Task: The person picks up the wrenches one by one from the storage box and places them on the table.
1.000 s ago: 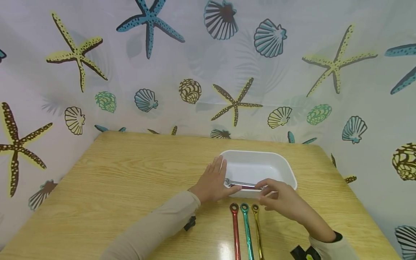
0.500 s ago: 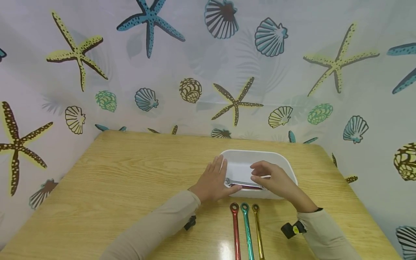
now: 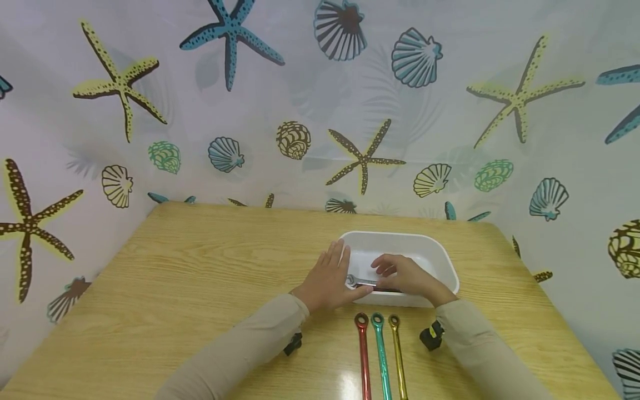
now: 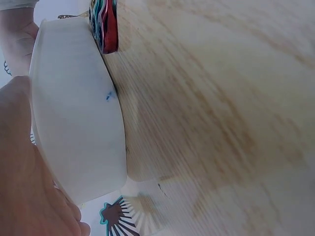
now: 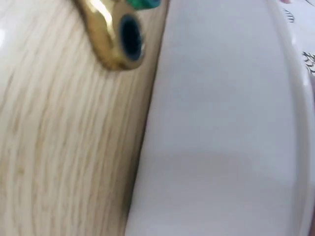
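Note:
A white plastic bin (image 3: pixel 425 253) stands on the wooden table. My left hand (image 3: pixel 325 278) rests on its left end with straight fingers, the thumb lying over the front rim. Inside, along the front wall, lies a silver wrench (image 3: pixel 362 281), with something dark red partly hidden beside it. My right hand (image 3: pixel 405 275) is over the bin's front part, fingers loosely bent, thumb near the silver wrench and covering its right end. No grip on it shows. In front lie a red wrench (image 3: pixel 364 350), a green wrench (image 3: pixel 381 350) and a gold wrench (image 3: pixel 398 350), side by side.
The right wrist view shows the bin's outer wall (image 5: pixel 216 123) close up, beside the gold wrench's ring end. A curtain (image 3: pixel 280 183) printed with starfish and shells hangs behind and at both sides of the table (image 3: pixel 200 266).
My right hand has moved from the bin's front rim up over its inside, then left and down to the silver wrench. My left hand has stayed in place.

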Action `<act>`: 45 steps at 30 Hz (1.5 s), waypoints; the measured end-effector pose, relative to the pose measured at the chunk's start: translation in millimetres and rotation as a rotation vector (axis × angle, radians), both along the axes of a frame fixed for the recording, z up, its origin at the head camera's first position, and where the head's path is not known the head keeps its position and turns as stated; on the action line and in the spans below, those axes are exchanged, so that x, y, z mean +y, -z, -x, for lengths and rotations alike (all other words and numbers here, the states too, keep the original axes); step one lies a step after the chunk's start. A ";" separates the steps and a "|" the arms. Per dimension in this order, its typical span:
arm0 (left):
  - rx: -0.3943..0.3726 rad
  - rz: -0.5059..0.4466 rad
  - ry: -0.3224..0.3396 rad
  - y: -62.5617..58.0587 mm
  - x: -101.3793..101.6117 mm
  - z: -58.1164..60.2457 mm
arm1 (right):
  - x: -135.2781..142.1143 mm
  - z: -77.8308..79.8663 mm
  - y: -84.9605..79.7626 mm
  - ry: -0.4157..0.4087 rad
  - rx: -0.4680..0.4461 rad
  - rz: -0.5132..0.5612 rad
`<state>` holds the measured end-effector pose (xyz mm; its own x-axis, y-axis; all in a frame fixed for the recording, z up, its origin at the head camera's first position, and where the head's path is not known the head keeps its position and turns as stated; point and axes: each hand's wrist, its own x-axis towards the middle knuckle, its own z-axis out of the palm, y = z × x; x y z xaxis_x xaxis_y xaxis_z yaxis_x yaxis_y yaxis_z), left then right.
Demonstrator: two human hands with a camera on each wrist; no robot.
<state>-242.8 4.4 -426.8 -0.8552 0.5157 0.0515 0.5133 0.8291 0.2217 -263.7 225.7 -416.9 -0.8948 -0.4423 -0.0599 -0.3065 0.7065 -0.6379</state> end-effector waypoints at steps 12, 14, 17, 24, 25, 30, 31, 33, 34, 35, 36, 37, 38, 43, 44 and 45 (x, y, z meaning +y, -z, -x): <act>0.019 -0.029 0.013 2.0 0.6 2.1 | -2.3 11.4 8.4 -0.029 0.031 -0.101; 0.013 -0.026 0.014 1.2 0.3 1.5 | -2.2 12.5 9.6 -0.028 0.024 -0.110; 0.008 -0.017 0.013 0.0 0.1 0.7 | -2.0 13.5 11.1 -0.034 0.026 -0.125; 0.026 -0.016 0.014 1.4 0.5 1.2 | -3.4 15.5 14.4 -0.047 0.056 -0.133; 0.025 -0.012 0.011 2.1 0.6 1.7 | -3.8 15.8 14.7 -0.051 0.056 -0.135; 0.019 -0.012 0.010 3.2 0.2 1.8 | -6.6 16.3 15.5 -0.095 0.058 -0.143; 0.018 -0.009 0.010 2.6 -0.1 1.3 | -6.9 16.4 15.6 -0.102 0.055 -0.142; 0.018 -0.009 0.011 1.7 -0.5 0.6 | -7.7 16.5 16.0 -0.112 0.046 -0.145; 0.014 -0.008 0.012 1.3 -0.5 0.0 | -7.6 16.6 16.3 -0.119 0.046 -0.154; 0.014 -0.007 0.013 0.9 -0.6 -0.3 | -7.6 16.8 16.5 -0.123 0.044 -0.162; 0.014 -0.006 0.014 0.5 -0.6 -0.7 | -7.6 17.0 16.5 -0.125 0.041 -0.168; 0.016 -0.006 0.015 0.6 -0.5 -0.8 | -7.5 17.1 16.6 -0.127 0.043 -0.175; 0.017 -0.008 0.016 0.9 -0.6 -0.8 | -7.4 17.4 16.5 -0.131 0.048 -0.183; 0.010 -0.004 0.019 2.4 -0.8 0.4 | -5.1 18.2 16.1 -0.162 0.093 -0.182; 0.009 -0.007 0.019 2.5 -0.9 0.5 | -4.7 18.0 15.9 -0.165 0.098 -0.178; 0.008 -0.007 0.019 2.4 -0.8 0.3 | -4.2 17.7 15.8 -0.167 0.101 -0.175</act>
<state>-243.1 3.6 -429.1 -0.8448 0.5315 0.0619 0.5308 0.8177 0.2229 -281.4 221.5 -432.7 -0.8159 -0.5749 -0.0622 -0.4839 0.7376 -0.4710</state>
